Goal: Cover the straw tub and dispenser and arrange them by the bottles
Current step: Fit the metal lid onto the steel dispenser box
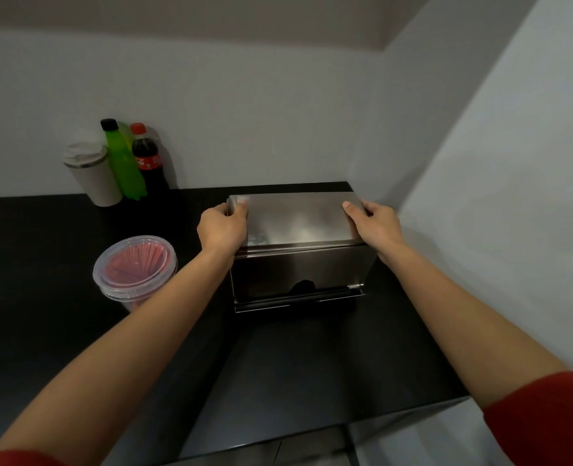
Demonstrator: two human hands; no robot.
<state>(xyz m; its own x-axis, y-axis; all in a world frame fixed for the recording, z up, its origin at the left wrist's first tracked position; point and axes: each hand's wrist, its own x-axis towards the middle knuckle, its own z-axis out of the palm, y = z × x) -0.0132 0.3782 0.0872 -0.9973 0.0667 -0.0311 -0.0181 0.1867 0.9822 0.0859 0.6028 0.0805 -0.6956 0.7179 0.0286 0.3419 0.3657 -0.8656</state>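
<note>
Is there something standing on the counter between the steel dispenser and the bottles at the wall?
Nothing visible does. The dispenser, held by the left hand and right hand, has bare counter toward the bottles. The straw tub sits nearer the camera, off that line.

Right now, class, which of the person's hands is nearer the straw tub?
Left. The left hand grips the dispenser's left end, just beside the straw tub; the right hand holds the far end.

Red sleeves worn on both arms, pushed up near elbows. Forearms left bare. Left hand (pixel 223 228) and right hand (pixel 376 223) bare: no gloves, rings, watch or bands seen. Fingernails kept short.
</note>
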